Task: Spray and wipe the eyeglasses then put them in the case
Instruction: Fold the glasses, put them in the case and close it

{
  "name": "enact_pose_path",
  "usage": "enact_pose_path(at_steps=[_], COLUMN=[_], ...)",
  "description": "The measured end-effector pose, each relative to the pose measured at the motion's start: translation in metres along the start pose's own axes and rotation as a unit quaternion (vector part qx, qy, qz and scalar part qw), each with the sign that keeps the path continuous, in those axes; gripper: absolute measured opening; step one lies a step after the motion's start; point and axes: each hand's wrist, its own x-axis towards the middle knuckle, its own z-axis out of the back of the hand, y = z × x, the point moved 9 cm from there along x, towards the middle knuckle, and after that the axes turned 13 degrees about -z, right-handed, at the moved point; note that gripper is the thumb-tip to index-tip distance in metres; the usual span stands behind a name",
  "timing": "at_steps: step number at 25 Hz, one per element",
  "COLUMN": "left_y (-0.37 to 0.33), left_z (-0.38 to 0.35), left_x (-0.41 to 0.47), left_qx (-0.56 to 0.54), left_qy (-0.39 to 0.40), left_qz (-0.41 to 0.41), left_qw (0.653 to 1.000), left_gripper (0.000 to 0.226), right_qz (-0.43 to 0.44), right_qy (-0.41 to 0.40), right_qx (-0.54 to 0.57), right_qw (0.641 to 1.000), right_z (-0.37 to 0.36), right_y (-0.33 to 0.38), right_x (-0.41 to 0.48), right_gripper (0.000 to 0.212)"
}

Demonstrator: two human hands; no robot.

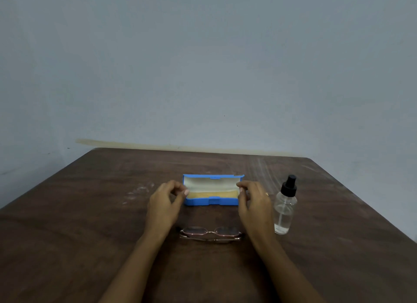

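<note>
No text, label, brand or number can be read anywhere in the view. The blue case (212, 201), the clear spray bottle (284, 212) and the eyeglasses (209, 234) show plain surfaces only, with no legible marking on any of them.

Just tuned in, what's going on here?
A person's left hand and right hand sit at the two ends of the open case; whether they grip it is unclear. A yellow cloth lies inside. The folded glasses lie on the table nearer the person, untouched, and the spray bottle stands upright at the right.
</note>
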Motion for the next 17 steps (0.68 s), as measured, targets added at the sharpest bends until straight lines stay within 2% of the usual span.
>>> enact_pose_path(at_steps=[3, 5, 7, 11, 17], left_y=[-0.03, -0.044, -0.049, -0.056, -0.066], left_z=[-0.019, -0.036, -0.047, -0.049, -0.054], left_x=[-0.01, -0.018, -0.024, -0.027, -0.03], left_qx=[-0.057, -0.012, 0.053, 0.092, 0.168], left_qy=[0.144, 0.261, 0.337, 0.371, 0.398], left_qz=[-0.048, -0.081, -0.098, -0.097, -0.123], left_qw=[0.987, 0.962, 0.935, 0.919, 0.893], left_gripper=[0.005, 0.008, 0.011, 0.01, 0.013], right_qz=[-0.024, -0.044, -0.069, -0.093, -0.08], right_qy=[-0.005, 0.005, 0.015, 0.026, 0.035], right_qx=[0.037, 0.041, 0.034, 0.035, 0.037], right_qw=[0.999, 0.998, 0.997, 0.995, 0.996], right_z=[0.018, 0.025, 0.03, 0.039, 0.039], right_y=[0.002, 0.002, -0.001, -0.005, -0.003], right_x=[-0.018, -0.03, -0.041, -0.057, -0.069], right_gripper=[0.02, 0.02, 0.021, 0.022, 0.023])
